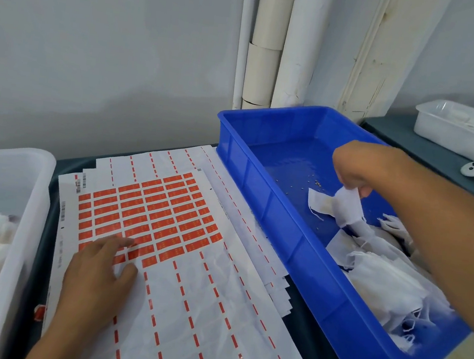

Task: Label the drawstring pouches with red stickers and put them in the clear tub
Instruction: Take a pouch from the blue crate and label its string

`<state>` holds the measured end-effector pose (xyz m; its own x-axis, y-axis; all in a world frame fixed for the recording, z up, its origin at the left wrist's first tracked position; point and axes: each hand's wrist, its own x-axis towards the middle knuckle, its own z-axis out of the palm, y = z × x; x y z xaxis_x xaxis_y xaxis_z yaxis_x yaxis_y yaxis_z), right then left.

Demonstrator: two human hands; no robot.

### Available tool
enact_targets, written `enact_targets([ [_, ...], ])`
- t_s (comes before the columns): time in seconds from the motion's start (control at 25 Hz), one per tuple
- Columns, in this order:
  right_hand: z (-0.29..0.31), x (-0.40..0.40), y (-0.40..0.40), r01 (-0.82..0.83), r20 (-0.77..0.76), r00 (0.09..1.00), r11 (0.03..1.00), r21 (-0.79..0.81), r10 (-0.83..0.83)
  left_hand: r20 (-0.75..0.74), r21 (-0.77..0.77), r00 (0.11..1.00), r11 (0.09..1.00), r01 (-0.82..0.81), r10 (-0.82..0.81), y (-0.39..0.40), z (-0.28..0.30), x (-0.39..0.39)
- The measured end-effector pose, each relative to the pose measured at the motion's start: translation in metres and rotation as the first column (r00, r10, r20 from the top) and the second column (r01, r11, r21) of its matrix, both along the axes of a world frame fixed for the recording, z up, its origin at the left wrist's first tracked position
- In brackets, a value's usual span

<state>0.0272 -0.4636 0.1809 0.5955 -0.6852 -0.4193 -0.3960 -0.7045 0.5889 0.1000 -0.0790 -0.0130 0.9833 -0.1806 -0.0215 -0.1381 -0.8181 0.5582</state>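
Closest to me, from the head view, my left hand (101, 267) lies flat on the sticker sheet (179, 261), fingers spread a little, the tips touching the bottom rows of red stickers (149, 213). It is not pinching one yet, as far as I can tell.

My right hand (361, 170) reaches into the blue bin (270, 212) on the right and pinches the top of one white pouch (348, 206). That pouch hangs down from my fingers, long side pointing down toward the pile of pouches (381, 275) at the near end of the bin. It is thin, white and floppy, with a string at the top, and I see no sticker on it.

On the far left sits the clear tub (19, 213), with some pouches already inside. So the pouch I hold must go left, across the sheet, to meet my left hand. I think the sticker comes next, then the tub. My left hand is much nearer the tub.
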Motion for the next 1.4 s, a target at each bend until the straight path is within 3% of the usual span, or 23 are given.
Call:
enact_targets([
  [0.12, 0.027, 0.008, 0.019, -0.101, 0.053, 0.993, 0.995, -0.011, 0.101, 0.009, 0.008, 1.0, 1.0, -0.006, 0.005, 0.001, -0.001, 0.0],
  [0.2, 0.042, 0.012, 0.033, -0.165, 0.371, 0.918, 0.986, 0.036, 0.14, 0.039, -0.015, 0.999, 1.0, -0.013, 0.014, -0.002, 0.003, -0.003],
  [0.28, 0.046, 0.017, 0.056, -0.291, 0.758, 0.649, 0.942, 0.167, 0.066, 0.095, -0.084, 0.995, 0.996, -0.012, 0.02, -0.007, 0.008, -0.008],
  [0.36, 0.045, 0.021, 0.087, -0.447, 0.88, 0.438, 0.806, 0.388, -0.18, 0.156, -0.179, 0.988, 0.983, 0.033, -0.005, -0.01, 0.013, -0.013],
  [0.4, 0.042, 0.024, 0.103, -0.514, 0.864, 0.409, 0.708, 0.484, -0.294, 0.182, -0.235, 0.983, 0.969, 0.075, -0.032, -0.011, 0.015, -0.015],
  [0.48, 0.03, 0.034, 0.133, -0.589, 0.795, 0.454, 0.533, 0.607, -0.404, 0.214, -0.337, 0.971, 0.924, 0.179, -0.11, -0.011, 0.02, -0.019],
  [0.64, -0.017, 0.052, 0.182, -0.618, 0.71, 0.583, 0.353, 0.703, -0.395, 0.251, -0.473, 0.942, 0.822, 0.318, -0.221, -0.015, 0.021, -0.027],
  [0.76, -0.058, 0.057, 0.207, -0.618, 0.66, 0.581, 0.269, 0.739, -0.476, 0.218, -0.594, 0.972, 0.779, 0.2, -0.083, -0.018, 0.018, -0.028],
  [0.88, -0.089, 0.058, 0.218, -0.612, 0.57, 0.501, 0.2, 0.765, -0.651, 0.085, -0.708, 0.994, 0.706, 0.014, 0.067, -0.017, 0.017, -0.024],
  [1.0, -0.111, 0.059, 0.223, -0.601, 0.433, 0.43, 0.107, 0.792, -0.792, 0.038, -0.765, 0.994, 0.643, -0.037, 0.102, -0.012, 0.017, -0.018],
  [1.08, -0.124, 0.057, 0.225, -0.644, 0.455, 0.375, 0.126, 0.755, -0.808, 0.008, -0.799, 0.996, 0.599, -0.049, 0.092, -0.011, 0.017, -0.017],
  [1.24, -0.148, 0.044, 0.224, -0.857, 0.791, 0.192, 0.293, 0.424, -0.581, 0.004, -0.753, 0.996, 0.656, -0.057, 0.091, -0.012, 0.014, -0.016],
  [1.32, -0.154, 0.043, 0.225, -0.878, 0.863, 0.202, 0.305, 0.369, -0.463, 0.035, -0.706, 0.997, 0.708, -0.023, 0.066, -0.012, 0.011, -0.014],
  [1.4, -0.156, 0.043, 0.224, -0.859, 0.86, 0.27, 0.295, 0.418, -0.433, 0.075, -0.646, 0.997, 0.763, 0.023, 0.033, -0.012, 0.011, -0.014],
])
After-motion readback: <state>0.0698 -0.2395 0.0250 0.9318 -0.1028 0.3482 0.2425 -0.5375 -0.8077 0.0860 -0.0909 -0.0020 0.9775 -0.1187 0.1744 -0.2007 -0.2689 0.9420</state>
